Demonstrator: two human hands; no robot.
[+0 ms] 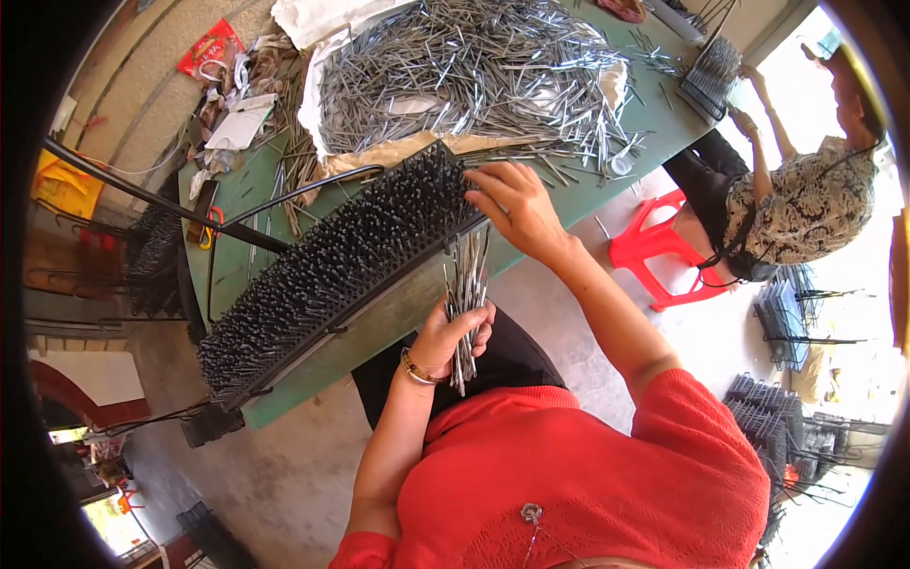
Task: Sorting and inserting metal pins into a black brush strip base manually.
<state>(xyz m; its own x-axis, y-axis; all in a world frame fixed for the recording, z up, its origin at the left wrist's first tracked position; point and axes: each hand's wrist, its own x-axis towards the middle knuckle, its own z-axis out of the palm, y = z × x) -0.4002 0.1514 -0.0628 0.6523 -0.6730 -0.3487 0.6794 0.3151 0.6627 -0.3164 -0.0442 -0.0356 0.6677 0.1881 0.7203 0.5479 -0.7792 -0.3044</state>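
My left hand is wrapped round an upright bundle of thin grey metal rods, which sticks out above and below the fist. Just above it, my right hand reaches over the right end of a long black rack bristling with dense, dark, upright pins. Its fingers are bent and drawn together against the pins; whatever lies between the fingertips is too small or hidden to name. The rack slants across the near edge of the green table, from lower left to upper right.
A large heap of loose metal rods covers the table's far side on pale sheeting. Scissors with orange-yellow handles and rags lie left. At right, another person handles a rack beside a red stool. More racks stand behind.
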